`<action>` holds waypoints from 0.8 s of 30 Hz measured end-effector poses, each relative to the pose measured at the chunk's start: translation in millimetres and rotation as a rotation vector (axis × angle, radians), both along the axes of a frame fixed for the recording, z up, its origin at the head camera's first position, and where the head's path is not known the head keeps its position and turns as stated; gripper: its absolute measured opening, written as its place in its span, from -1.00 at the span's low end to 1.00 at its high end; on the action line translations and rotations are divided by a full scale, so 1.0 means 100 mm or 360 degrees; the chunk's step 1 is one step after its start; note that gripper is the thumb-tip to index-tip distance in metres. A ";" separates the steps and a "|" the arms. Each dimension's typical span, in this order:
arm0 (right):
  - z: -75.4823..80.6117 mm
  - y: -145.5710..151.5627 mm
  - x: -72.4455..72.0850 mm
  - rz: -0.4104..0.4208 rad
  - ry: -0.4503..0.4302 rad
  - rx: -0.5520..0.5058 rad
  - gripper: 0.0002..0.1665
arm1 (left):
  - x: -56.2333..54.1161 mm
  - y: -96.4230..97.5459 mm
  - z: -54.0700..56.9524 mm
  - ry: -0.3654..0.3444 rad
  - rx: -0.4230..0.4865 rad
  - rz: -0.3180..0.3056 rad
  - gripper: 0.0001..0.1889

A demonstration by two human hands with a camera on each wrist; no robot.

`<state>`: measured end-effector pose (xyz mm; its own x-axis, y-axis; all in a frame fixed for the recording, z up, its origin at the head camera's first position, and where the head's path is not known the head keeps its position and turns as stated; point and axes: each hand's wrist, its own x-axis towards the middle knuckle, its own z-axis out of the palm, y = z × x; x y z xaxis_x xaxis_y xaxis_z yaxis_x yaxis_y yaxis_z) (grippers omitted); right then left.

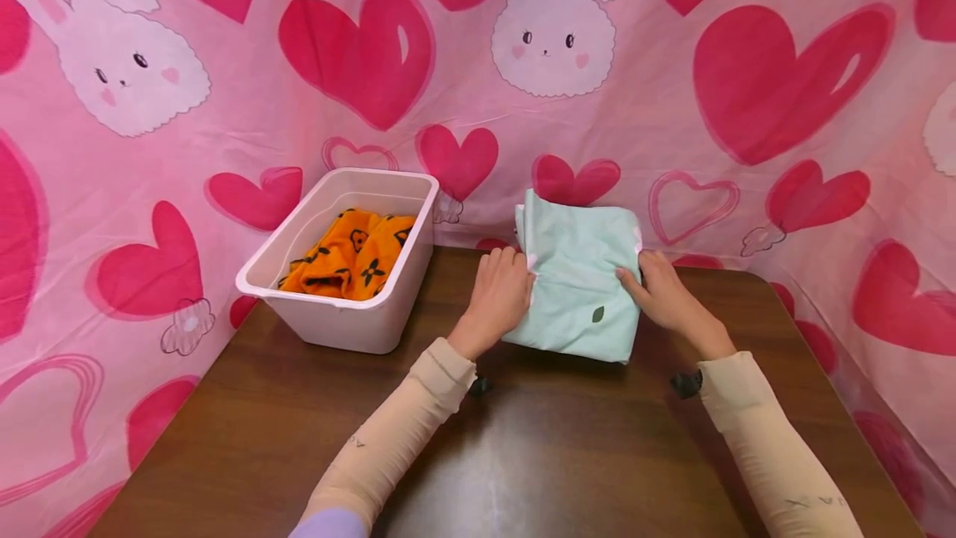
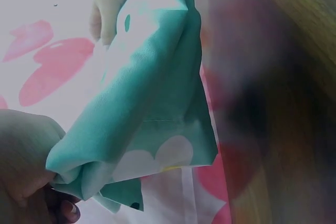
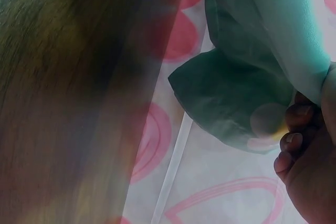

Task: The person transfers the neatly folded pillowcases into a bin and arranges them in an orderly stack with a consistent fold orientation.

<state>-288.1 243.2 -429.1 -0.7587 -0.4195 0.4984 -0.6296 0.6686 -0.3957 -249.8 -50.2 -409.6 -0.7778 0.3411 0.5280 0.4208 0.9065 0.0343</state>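
A folded mint-green cloth (image 1: 575, 281) with a dark leaf print is held up over the back of the table. My left hand (image 1: 502, 287) grips its left edge, the fingers curled round the fabric. On the opposite side my right hand (image 1: 667, 293) pinches the right edge, thumb on the front face. In the left wrist view the cloth (image 2: 142, 77) hangs from the left hand (image 2: 31, 156) in a thick fold, with white petals along its lower hem. A loose corner of the cloth (image 3: 231, 98) droops beside the right hand's curled fingers (image 3: 294, 142) in the right wrist view.
Left of the cloth, a pale pink plastic bin (image 1: 407, 305) stands on the brown wooden table (image 1: 493, 447). An orange cloth with black motifs (image 1: 358, 251) lies inside it. A pink curtain (image 1: 463, 48) with hearts and rabbits surrounds the table's back and sides.
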 end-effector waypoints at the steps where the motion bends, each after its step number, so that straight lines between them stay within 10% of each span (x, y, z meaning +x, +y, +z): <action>1: 0.00 -0.02 0.00 0.0008 0.0005 -0.0005 -0.82 | 0.00 -0.01 0.00 0.0002 0.0002 0.0002 -0.72; 24: 0.00 -0.24 -0.01 0.0050 -0.0035 -0.0028 -0.78 | 0.02 -0.25 -0.02 0.0029 0.0002 0.0024 -0.74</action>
